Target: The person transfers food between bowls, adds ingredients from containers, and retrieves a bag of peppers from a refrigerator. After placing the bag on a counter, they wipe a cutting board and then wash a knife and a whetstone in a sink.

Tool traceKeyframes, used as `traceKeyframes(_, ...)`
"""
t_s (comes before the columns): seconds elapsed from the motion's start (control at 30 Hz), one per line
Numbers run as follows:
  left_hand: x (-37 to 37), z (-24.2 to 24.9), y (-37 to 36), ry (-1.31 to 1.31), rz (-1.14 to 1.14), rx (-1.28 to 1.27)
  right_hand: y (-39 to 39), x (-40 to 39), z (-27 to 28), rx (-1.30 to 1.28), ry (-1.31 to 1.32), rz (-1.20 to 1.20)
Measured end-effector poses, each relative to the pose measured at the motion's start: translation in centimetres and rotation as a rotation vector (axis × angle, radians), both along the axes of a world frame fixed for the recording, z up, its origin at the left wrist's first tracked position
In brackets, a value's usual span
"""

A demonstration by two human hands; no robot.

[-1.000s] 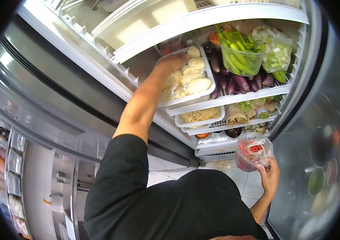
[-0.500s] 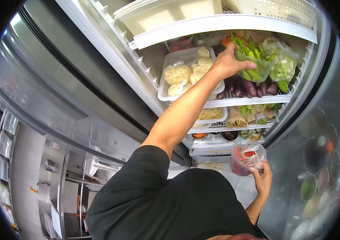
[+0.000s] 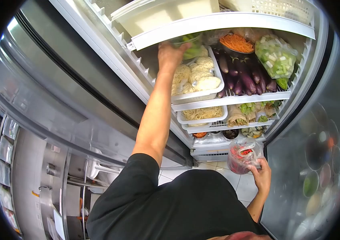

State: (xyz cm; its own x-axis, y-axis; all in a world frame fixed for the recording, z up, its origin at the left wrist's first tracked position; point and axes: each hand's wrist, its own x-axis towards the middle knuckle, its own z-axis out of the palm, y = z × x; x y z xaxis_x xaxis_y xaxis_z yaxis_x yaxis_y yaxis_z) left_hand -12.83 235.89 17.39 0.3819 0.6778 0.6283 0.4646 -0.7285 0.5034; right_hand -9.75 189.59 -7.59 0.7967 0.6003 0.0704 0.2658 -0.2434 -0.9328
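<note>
My left hand [image 3: 170, 57] is closed on the side of a clear plastic tub of green peppers [image 3: 193, 45], held over the back left of a fridge shelf. Beneath it lies a white tray [image 3: 220, 86] of bagged noodle bundles [image 3: 208, 83], partly covered by the hand and tub. Low in front of the fridge, my right hand [image 3: 262, 176] grips a clear plastic bag of red chillies [image 3: 240, 160]. Purple eggplants [image 3: 248, 82] spread over the wire shelf beside the tray. Behind them sits a bowl of shredded carrot [image 3: 237, 43].
A bag of chopped greens [image 3: 274, 58] leans at the shelf's right. The upper shelf's white edge [image 3: 226, 22] runs just above my left hand. Lower shelves hold more noodles [image 3: 204, 113] and wrapped greens [image 3: 238, 117]. The fridge door [image 3: 290, 192] stands open at right.
My left hand has carried the tub of green peppers leftward, from above the eggplants to over the noodle tray. The carrot bowl and eggplants are now uncovered. My right hand barely moved.
</note>
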Motion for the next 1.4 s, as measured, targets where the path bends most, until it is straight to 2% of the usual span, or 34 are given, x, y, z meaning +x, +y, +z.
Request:
traceKeyframes(0.1,-0.7,-1.2,1.4,-0.02,0.063,-0.228,-0.1,0.0,0.3,-0.008,-0.054,0.005)
traceKeyframes(0.2,-1.2,-3.2,-1.0,0.013,0.17,0.146,-0.3,0.1,0.5,-0.001,-0.095,-0.017)
traceKeyframes(0.27,-2.9,-3.2,-7.3,-0.113,-0.136,0.302,-0.6,0.0,1.1,0.025,-0.081,-0.049)
traceKeyframes(0.33,-5.3,-3.8,-12.9,-0.016,-0.543,-0.061,-0.9,-0.4,2.8,0.08,-0.032,-0.099)
traceKeyframes(0.37,-6.2,-5.4,-14.2,0.066,-0.737,-0.152,-1.1,-0.4,3.2,0.11,-0.048,-0.113)
traceKeyframes(0.43,-7.5,-8.8,-16.3,0.173,-0.998,-0.394,-1.6,-0.5,3.9,0.164,-0.081,-0.134)
traceKeyframes(0.47,-7.6,-10.4,-17.1,0.188,-1.05,-0.451,-1.9,-0.5,4.5,0.156,-0.136,-0.151)
traceKeyframes(0.5,-8.0,-13.4,-17.7,0.154,-1.054,-0.827,-2.2,-0.7,5.2,0.144,-0.189,-0.168)
traceKeyframes(0.57,-8.0,-17.2,-19.6,-0.027,-1.073,-1.17,-2.7,-1.3,6.2,0.147,-0.289,-0.187)
traceKeyframes(0.63,-8.2,-19.2,-20.7,-0.134,-1.185,-1.754,-2.8,-2.3,7.1,0.174,-0.386,-0.19)
traceKeyframes(0.67,-8.5,-19.6,-21.2,-0.185,-1.215,-2.053,-2.5,-3.2,7.6,0.256,-0.325,-0.194)
traceKeyframes(0.77,-10.0,-18.7,-23.0,-0.391,-1.402,-2.36,-1.6,-5.2,9.0,0.271,-0.399,-0.024)
traceKeyframes(0.8,-10.4,-17.5,-23.3,-0.487,-1.374,-2.316,-1.1,-6.2,9.2,0.251,-0.402,0.008)
traceKeyframes(0.9,-13.1,-18.0,-22.0,-0.653,-1.416,-2.512,0.5,-9.3,10.7,0.171,-0.46,0.059)
traceKeyframes(0.97,-15.3,-18.5,-21.5,-0.674,-1.306,-2.431,0.8,-11.7,13.7,0.095,-0.554,0.003)
traceKeyframes(1.03,-17.7,-18.4,-21.5,-0.727,-1.166,-2.354,-2.5,-13.8,17.4,-0.088,-0.821,-0.184)
traceKeyframes(1.1,-20.7,-18.2,-21.2,-0.792,-1.218,-2.274,-8.2,-16.9,20.3,-0.265,-1.197,-0.564)
traceKeyframes(1.17,-23.5,-18.8,-20.6,-0.785,-1.216,-2.189,-15.2,-18.6,22.0,-0.362,-1.353,-0.891)
traceKeyframes(1.27,-27.7,-19.9,-19.9,-0.925,-1.194,-2.257,-26.6,-16.7,24.3,-0.583,-1.351,-1.252)
traceKeyframes(1.37,-31.5,-20.5,-19.8,-1.048,-1.148,-2.326,-36.1,-12.2,25.2,-0.854,-1.078,-1.413)
traceKeyframes(1.4,-32.7,-20.6,-19.6,-1.091,-1.225,-2.323,-38.5,-10.7,25.4,-0.929,-0.983,-1.438)
